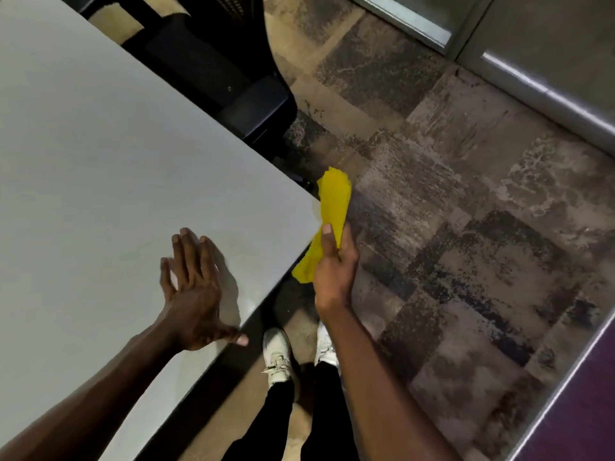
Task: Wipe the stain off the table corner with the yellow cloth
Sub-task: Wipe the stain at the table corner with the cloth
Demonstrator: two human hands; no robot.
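Note:
A folded yellow cloth [333, 207] sticks up out of my right hand [332, 267], which grips it just off the table's right corner, over the floor. The white table [100, 161] fills the left half of the view; its corner lies beside the cloth. My left hand [191, 294] rests flat on the tabletop near the front edge, fingers spread, holding nothing. I cannot make out a stain on the corner.
A black office chair [233, 78] stands behind the table's far edge. Patterned brown carpet [449, 211] covers the floor to the right. My white shoes [278, 354] stand below the table edge. A metal-framed glass wall [532, 84] runs along the top right.

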